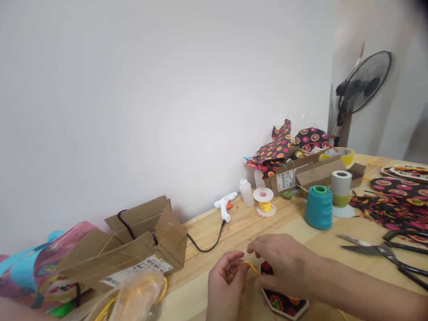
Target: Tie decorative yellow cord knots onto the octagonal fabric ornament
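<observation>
My left hand point(227, 283) is closed, pinching a thin yellow cord point(249, 264) between thumb and fingers. The cord bends over the fingertips and runs toward a six-sided piece point(284, 303). Dark fabric with a colourful round pattern covers that piece, which has a pale rim and lies on the table. Over its upper part reaches my right hand point(284, 263), fingers bent and the thumb apart from them near the cord's end. This hand hides much of the piece, and I see nothing gripped in it. Its fingertips are close to those of my left hand.
On the wooden table point(207, 267) are scissors point(381, 249), a teal thread cone point(318, 209), a yellow cord spool point(265, 205), a white glue gun point(225, 207) and a bottle point(246, 194). Cardboard boxes point(133, 258) stand left and back. Patterned pieces point(397, 187) lie right.
</observation>
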A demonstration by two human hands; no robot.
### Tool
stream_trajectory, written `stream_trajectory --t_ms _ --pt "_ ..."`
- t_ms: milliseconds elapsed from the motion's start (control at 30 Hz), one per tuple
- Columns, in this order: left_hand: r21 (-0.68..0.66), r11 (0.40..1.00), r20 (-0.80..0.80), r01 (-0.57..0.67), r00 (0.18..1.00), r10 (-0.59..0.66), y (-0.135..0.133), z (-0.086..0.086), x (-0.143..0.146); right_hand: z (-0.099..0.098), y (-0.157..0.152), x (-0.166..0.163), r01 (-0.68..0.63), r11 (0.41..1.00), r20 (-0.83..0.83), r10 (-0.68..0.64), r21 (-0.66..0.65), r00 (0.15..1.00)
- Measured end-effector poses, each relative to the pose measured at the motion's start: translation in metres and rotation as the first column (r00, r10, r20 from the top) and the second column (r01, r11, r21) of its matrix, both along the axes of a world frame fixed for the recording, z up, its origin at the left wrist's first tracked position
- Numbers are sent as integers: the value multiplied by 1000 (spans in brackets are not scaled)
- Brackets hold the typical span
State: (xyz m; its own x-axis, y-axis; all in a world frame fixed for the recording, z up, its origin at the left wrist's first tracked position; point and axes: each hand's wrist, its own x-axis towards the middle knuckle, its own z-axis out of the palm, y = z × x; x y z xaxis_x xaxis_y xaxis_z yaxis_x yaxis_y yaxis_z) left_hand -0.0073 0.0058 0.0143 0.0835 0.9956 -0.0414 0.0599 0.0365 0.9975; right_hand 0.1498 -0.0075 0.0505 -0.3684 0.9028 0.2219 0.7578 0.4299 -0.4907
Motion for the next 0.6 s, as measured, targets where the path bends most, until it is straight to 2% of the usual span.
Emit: stream_trajectory --t_ms 67,167,267,367,467,600 --pt "-11 1000 -7 -1 1000 1 1 -1 0 -12 5 -3 20 1000 75 -20 1 997" --pt "-49 999 -24 10 1000 -11 2 -2 0 -17 10 5 -21 999 59 24 -46 998" --pt "-70 997 -47 38 998 -41 1 -2 0 -17 10 14 -90 983 -87 77 -159 993" --pt "-83 994 -35 68 997 -71 1 -2 -1 -19 9 16 -151 937 -280 60 -315 958" --pt "-110 990 -14 87 996 -89 2 -5 -2 -25 11 14 -239 844 -504 -43 -481 863" --pt "-162 982 -13 101 994 -104 5 -12 -4 -30 18 12 -360 749 -734 -240 -556 636"
